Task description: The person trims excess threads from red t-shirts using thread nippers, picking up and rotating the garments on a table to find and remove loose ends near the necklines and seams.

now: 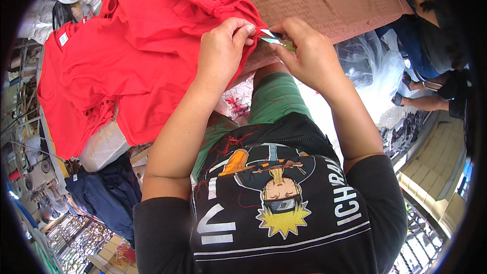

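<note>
Red shirts (137, 66) lie spread over the left part of the table and hang off its near edge. My left hand (227, 45) pinches the edge of the red fabric between thumb and fingers. Close to its right, my right hand (307, 50) grips a pair of thread snips (274, 40) with a yellow-green part showing. The two blades stand apart, their tips at the fabric edge beside my left fingertips. Whether a thread lies between the blades is too small to make out.
A brown patterned cloth covers the table (314, 5). Navy garments (104, 193) lie at the lower left, near a plastic-wrapped bundle (104, 144). Clear plastic (373, 68) hangs on the right, with people's legs (426, 96) beyond. Red thread scraps cling to my lap.
</note>
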`<state>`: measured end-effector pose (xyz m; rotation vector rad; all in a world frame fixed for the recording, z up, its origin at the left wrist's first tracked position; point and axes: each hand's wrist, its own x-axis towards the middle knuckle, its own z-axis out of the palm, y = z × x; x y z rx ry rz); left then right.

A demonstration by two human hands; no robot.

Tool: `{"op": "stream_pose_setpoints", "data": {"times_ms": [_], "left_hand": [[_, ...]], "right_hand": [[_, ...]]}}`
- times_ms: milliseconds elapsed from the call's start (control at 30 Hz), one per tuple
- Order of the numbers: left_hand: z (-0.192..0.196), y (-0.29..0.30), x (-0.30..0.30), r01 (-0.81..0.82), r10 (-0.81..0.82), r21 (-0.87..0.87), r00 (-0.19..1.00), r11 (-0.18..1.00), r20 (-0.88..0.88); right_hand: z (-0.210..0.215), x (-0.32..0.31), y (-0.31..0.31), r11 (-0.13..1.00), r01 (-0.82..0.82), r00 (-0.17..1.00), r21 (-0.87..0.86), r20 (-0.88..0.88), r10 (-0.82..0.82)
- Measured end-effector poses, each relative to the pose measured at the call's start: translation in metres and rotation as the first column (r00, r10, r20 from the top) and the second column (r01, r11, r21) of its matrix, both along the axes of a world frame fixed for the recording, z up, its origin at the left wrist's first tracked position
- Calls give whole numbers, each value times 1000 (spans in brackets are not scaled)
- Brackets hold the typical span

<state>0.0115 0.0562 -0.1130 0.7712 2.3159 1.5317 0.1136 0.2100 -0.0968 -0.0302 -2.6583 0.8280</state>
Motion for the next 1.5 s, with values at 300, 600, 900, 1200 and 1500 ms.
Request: {"op": "stream_pose_setpoints", "data": {"times_ms": [300, 600, 900, 1200, 1500], "left_hand": [[0, 2, 6, -45, 29, -95, 987, 994, -156], [3, 1, 5, -26, 25, -37, 1000, 999, -10], [78, -46, -30, 475, -443, 24, 837, 880, -321], [3, 7, -49, 147, -490, -478, 449, 866, -747], [28, -14, -40, 152, -411, -413, 626, 898, -663]], "right_hand": [[-6, -1, -15, 991, 55, 997, 119, -53, -49], [-3, -2, -15, 987, 70, 992, 142, -111, -54], [18, -6, 15, 983, 170, 961, -72, -207, -182], [-34, -31, 45, 885, 269, 960, -379, 27, -280], [-16, -50, 18, 429, 211, 868, -878, 370, 331]]}}
